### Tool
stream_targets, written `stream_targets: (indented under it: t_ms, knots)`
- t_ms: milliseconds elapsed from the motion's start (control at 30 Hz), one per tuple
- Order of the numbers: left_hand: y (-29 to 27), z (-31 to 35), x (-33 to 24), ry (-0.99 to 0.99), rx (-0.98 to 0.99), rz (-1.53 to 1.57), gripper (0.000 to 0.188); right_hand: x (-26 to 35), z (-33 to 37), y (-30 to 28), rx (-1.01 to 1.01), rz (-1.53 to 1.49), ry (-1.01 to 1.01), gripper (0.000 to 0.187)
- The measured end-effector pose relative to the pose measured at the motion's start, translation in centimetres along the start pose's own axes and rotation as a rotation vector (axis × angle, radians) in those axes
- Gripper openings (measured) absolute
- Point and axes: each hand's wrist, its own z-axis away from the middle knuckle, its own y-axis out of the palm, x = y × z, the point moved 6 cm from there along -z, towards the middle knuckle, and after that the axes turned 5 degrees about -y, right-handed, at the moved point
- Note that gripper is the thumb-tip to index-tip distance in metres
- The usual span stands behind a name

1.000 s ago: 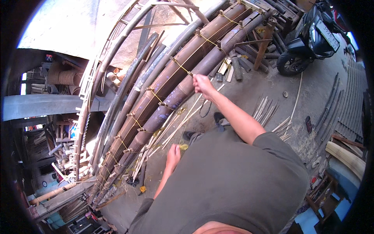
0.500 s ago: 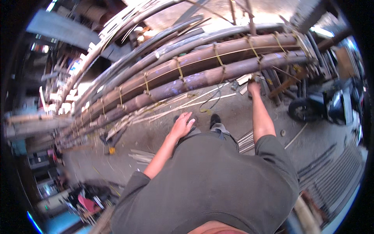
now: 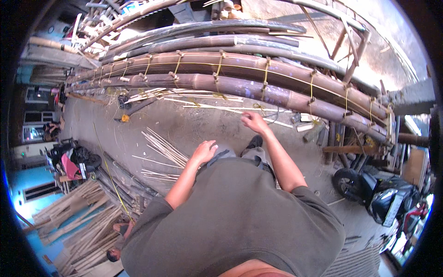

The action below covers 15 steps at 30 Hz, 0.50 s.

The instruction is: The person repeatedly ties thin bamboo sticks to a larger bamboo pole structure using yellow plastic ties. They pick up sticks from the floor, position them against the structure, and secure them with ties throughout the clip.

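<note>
My left hand (image 3: 205,151) hangs in front of my waist, fingers loosely stretched and apart, with nothing in it. Ahead and to its right, my right hand (image 3: 254,123) is raised with its fingers curled; whatever they may hold is too small to make out. Beyond both hands, two long brown bamboo poles (image 3: 194,82) run across the view, tied at intervals with yellow cord (image 3: 266,71). Neither hand touches them. Thin pale bamboo strips (image 3: 212,107) lie on the ground below the poles, nearest to my right hand.
More strips (image 3: 164,150) are scattered left of my feet. A black motorbike (image 3: 369,194) stands at the right, near a wooden support (image 3: 353,149). Further poles (image 3: 207,28) are stacked behind. At the lower left are wooden slats (image 3: 90,221) and another person (image 3: 121,237).
My right hand has drawn back from beside the right-end support toward my middle. My left hand stays near my waist. The view has swung, so the poles lie more level.
</note>
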Motion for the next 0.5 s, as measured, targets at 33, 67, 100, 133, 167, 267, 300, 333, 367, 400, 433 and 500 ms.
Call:
stream_targets:
  t_ms: [33,67,100,133,167,267,300,333,367,400,433,500]
  knots:
    - [-0.1,0.4,0.1,0.024,-0.024,0.017,0.045,2.9,-2.2,1.3,-0.122,0.150,-0.094,0.044]
    - [-0.4,0.7,0.2,0.009,-0.038,0.061,0.044,4.6,-4.1,2.2,-0.155,0.265,-0.141,0.047]
    - [-0.7,1.3,0.6,-0.011,-0.053,0.106,0.044,6.0,-6.0,3.1,-0.193,0.382,-0.183,0.050]
    - [-1.3,2.1,1.2,-0.032,-0.070,0.150,0.044,7.0,-8.1,4.0,-0.144,0.467,-0.179,0.052]
    - [-1.2,2.5,3.0,-0.033,-0.111,0.190,0.043,7.6,-9.6,5.2,-0.096,0.552,-0.175,0.054]
    - [-1.8,6.8,8.9,-0.179,-0.209,0.368,0.041,8.7,-9.6,8.2,-0.018,0.511,-0.113,0.045]
    - [-1.7,8.8,11.0,-0.290,-0.243,0.454,0.041,9.3,-8.7,8.9,-0.093,0.508,-0.101,0.046]
    - [-1.5,10.7,13.5,-0.360,-0.281,0.463,0.041,9.8,-7.8,9.3,-0.169,0.502,-0.081,0.047]
    - [-0.8,11.9,16.5,-0.419,-0.305,0.468,0.040,9.4,-8.5,9.0,-0.189,0.551,-0.101,0.049]
    - [0.8,13.7,19.3,-0.482,-0.313,0.467,0.040,8.0,-8.5,8.8,-0.207,0.597,-0.105,0.050]
    - [3.3,16.5,21.9,-0.566,-0.256,0.420,0.040,8.1,-8.6,9.2,-0.186,0.619,-0.085,0.052]
    - [5.4,18.2,26.5,-0.673,-0.163,0.299,0.039,8.2,-9.0,9.3,-0.205,0.648,-0.076,0.053]
